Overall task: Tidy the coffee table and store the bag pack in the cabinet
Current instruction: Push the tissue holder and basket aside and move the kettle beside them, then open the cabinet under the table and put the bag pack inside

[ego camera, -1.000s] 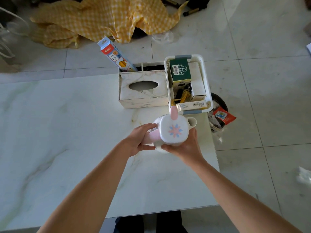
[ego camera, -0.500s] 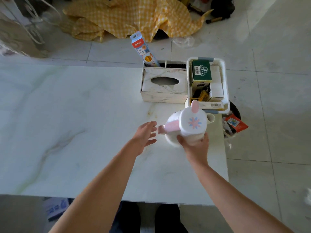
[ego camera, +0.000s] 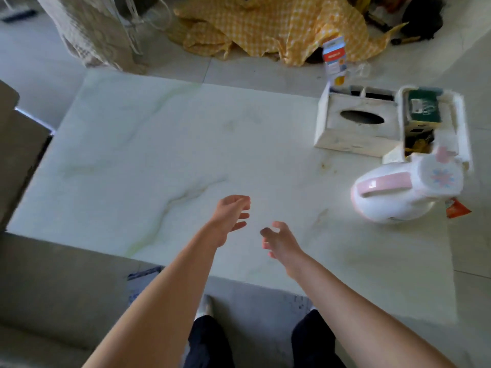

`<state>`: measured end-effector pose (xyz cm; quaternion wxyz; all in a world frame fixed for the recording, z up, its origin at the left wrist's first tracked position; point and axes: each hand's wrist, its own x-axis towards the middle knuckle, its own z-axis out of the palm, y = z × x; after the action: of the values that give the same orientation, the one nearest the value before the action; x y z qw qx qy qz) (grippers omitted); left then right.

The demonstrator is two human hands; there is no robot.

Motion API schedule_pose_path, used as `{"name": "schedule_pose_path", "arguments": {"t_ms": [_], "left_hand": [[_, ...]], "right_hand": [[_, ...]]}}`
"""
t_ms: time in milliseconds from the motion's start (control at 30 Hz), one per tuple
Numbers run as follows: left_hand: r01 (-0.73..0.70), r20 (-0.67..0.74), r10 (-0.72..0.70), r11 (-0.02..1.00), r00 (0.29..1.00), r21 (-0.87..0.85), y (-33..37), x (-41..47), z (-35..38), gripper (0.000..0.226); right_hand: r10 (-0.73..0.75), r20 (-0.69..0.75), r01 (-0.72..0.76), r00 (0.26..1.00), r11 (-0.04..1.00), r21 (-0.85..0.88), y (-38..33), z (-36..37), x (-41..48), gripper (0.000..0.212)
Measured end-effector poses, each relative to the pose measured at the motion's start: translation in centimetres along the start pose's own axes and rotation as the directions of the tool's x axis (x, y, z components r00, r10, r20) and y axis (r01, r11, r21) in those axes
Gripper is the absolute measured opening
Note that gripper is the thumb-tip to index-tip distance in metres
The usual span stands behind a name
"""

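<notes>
Both hands, left (ego camera: 230, 214) and right (ego camera: 279, 241), hover open and empty over the table (ego camera: 159, 144); kettle (ego camera: 398, 193) sits near the right edge, so a careless sweep risks toppling it; backpack not in view.

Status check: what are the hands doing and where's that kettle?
Left hand and right hand open, empty. Kettle on coffee table by basket. Nothing in the way.

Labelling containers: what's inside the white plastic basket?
The white plastic basket holds a green box and something yellow. The white-and-pink kettle covers its near end.
</notes>
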<state>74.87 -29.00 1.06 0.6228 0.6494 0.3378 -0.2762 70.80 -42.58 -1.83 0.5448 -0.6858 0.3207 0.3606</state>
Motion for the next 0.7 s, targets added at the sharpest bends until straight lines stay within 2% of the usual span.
{"name": "schedule_pose_path", "arguments": {"t_ms": [67, 133, 200, 267, 333, 433, 567, 700], "left_hand": [[0.014, -0.006, -0.014, 0.999, 1.000, -0.045, -1.3, -0.7, -5.4, 0.015], [0.035, 0.057, -0.034, 0.999, 0.998, -0.016, -3.2, -1.4, -11.1, 0.013], [0.083, 0.138, -0.090, 0.995, 0.986, 0.053, -5.2, -1.9, -17.2, 0.020], [0.132, 0.138, -0.145, 0.986, 0.980, 0.100, -7.6, -1.9, -22.2, 0.022], [0.187, 0.093, -0.198, 0.975, 0.976, 0.117, -10.6, -1.5, -26.2, 0.022], [0.229, 0.032, -0.236, 0.964, 0.971, 0.132, -15.1, -0.2, -29.3, 0.021], [0.215, -0.164, -0.206, 0.976, 0.965, 0.034, -20.3, 3.3, -31.3, 0.013], [0.159, -0.345, -0.170, 0.985, 0.923, -0.060, -24.5, 8.4, -32.7, 0.010]], "right_hand": [[-0.008, 0.042, 0.011, 0.999, 0.998, -0.068, -0.3, 5.2, -0.5, 0.026], [-0.016, 0.102, 0.031, 0.995, 0.989, -0.145, -0.2, 10.2, -0.9, 0.004], [0.000, 0.170, 0.032, 0.985, 0.983, -0.182, 0.4, 15.8, -1.0, 0.015], [0.025, 0.266, 0.034, 0.964, 0.976, -0.215, 1.3, 20.7, -1.0, 0.014], [0.059, 0.356, 0.037, 0.932, 0.966, -0.255, 3.0, 25.1, -0.6, 0.012], [0.105, 0.405, 0.050, 0.908, 0.934, -0.354, 6.2, 29.5, 0.6, 0.012], [0.087, 0.375, 0.087, 0.923, 0.901, -0.424, 9.9, 33.3, 4.0, 0.016], [0.017, 0.323, 0.126, 0.946, 0.901, -0.416, 11.5, 35.7, 8.6, 0.041]]}}
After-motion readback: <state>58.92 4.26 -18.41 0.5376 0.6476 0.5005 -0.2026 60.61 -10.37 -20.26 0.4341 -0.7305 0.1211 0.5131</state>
